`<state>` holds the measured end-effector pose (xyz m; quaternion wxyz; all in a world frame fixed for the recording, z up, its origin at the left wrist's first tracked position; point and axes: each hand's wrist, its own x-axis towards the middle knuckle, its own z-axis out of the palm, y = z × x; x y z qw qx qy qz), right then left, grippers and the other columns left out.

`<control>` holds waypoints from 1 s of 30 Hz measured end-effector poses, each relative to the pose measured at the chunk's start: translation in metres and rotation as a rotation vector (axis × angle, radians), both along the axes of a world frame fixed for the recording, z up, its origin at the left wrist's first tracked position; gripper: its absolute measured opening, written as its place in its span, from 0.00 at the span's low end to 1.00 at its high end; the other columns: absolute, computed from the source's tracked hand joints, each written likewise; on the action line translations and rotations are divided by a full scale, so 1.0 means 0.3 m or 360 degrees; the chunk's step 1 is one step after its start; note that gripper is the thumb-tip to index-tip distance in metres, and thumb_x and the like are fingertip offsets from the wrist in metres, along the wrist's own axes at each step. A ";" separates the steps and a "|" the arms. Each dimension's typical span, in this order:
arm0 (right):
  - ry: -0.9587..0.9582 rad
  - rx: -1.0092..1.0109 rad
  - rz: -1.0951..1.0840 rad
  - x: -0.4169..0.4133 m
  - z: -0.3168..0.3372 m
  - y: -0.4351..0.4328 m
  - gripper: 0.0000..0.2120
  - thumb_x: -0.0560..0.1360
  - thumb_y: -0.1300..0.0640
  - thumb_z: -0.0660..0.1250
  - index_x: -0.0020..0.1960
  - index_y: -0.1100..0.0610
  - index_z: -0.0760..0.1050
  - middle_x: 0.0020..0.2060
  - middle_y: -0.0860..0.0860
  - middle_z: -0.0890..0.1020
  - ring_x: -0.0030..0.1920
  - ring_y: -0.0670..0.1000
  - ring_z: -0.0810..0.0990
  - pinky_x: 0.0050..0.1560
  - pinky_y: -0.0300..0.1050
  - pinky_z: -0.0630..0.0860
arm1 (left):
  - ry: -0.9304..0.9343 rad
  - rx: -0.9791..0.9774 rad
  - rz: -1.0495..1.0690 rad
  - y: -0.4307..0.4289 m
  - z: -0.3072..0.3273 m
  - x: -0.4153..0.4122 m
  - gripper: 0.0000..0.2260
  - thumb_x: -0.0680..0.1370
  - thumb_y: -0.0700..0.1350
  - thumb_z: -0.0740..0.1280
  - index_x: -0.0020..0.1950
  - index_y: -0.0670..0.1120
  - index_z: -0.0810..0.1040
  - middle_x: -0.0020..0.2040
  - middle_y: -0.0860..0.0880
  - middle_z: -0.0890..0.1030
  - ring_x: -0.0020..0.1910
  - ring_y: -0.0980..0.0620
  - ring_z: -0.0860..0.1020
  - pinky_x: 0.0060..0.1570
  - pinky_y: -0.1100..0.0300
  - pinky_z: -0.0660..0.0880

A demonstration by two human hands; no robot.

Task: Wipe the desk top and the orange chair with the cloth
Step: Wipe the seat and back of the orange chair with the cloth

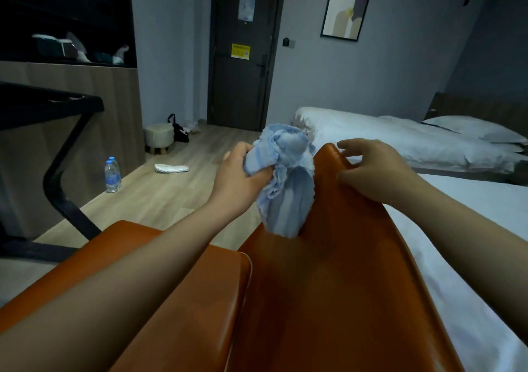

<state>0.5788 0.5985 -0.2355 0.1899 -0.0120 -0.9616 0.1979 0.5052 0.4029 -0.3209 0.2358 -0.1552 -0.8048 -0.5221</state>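
Orange chair [328, 271]: leather-look and glossy. It fills the bottom of the view. The backrest runs up centre-right and the padded seat sits lower left, under the left forearm.
Cloth [285, 177]: light blue with faint stripes, bunched up. It is held at the upper left edge of the backrest, and the loose end hangs down touching the backrest face.
Left hand [243, 171]: fingers curled tight round the bunched top of the cloth, gripping it.
Right hand [368, 166]: on the top edge of the backrest, with the thumb on the front face and the fingers over the rim. It holds the orange chair.
Counter [43, 103]: black top on a black angled leg, far left, well apart from both hands. What sits on top is too dark to tell.
Water bottles [113, 176]: two, upright on the wooden floor [160, 200], near the counter leg.
Slipper [171, 168]: white, flat on the floor between the bottles and the chair.
Stool [158, 137]: small and pale, with a black bag [180, 130] just beside it.
Bed [400, 143]: white sheets with a pillow [471, 130], behind the chair on the right.
Door [243, 51]: dark, shut, with a yellow notice on it.
Picture [344, 14]: framed, on the wall right of the door.
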 end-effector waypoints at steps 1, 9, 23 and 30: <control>-0.0036 -0.0123 0.0006 0.005 -0.001 0.005 0.27 0.73 0.64 0.66 0.70 0.51 0.69 0.63 0.52 0.77 0.52 0.51 0.75 0.46 0.46 0.76 | 0.0024 0.0012 -0.0011 0.019 0.013 -0.011 0.12 0.73 0.49 0.71 0.49 0.48 0.70 0.50 0.45 0.76 0.44 0.53 0.74 0.33 0.62 0.65; -0.0034 -0.0112 -0.0133 0.028 -0.012 0.009 0.23 0.73 0.60 0.66 0.68 0.57 0.72 0.60 0.54 0.80 0.52 0.53 0.78 0.46 0.43 0.74 | 0.0024 0.0012 -0.0172 0.199 0.059 -0.088 0.18 0.73 0.52 0.70 0.58 0.47 0.70 0.55 0.45 0.75 0.48 0.52 0.76 0.35 0.67 0.66; -0.0055 -0.0293 -0.0028 0.051 -0.019 0.009 0.10 0.73 0.55 0.66 0.49 0.59 0.81 0.43 0.63 0.83 0.39 0.60 0.82 0.47 0.61 0.80 | 0.0074 -0.0271 -0.0458 0.242 0.044 -0.091 0.16 0.80 0.61 0.55 0.58 0.56 0.77 0.63 0.46 0.63 0.62 0.50 0.65 0.65 0.55 0.67; -0.0033 -0.0330 -0.0039 0.060 -0.030 -0.002 0.14 0.72 0.57 0.66 0.53 0.63 0.80 0.41 0.65 0.82 0.29 0.50 0.70 0.30 0.42 0.66 | 0.0205 -0.0267 -0.0385 0.280 0.031 -0.127 0.13 0.77 0.59 0.64 0.54 0.53 0.80 0.60 0.44 0.68 0.58 0.48 0.72 0.59 0.56 0.73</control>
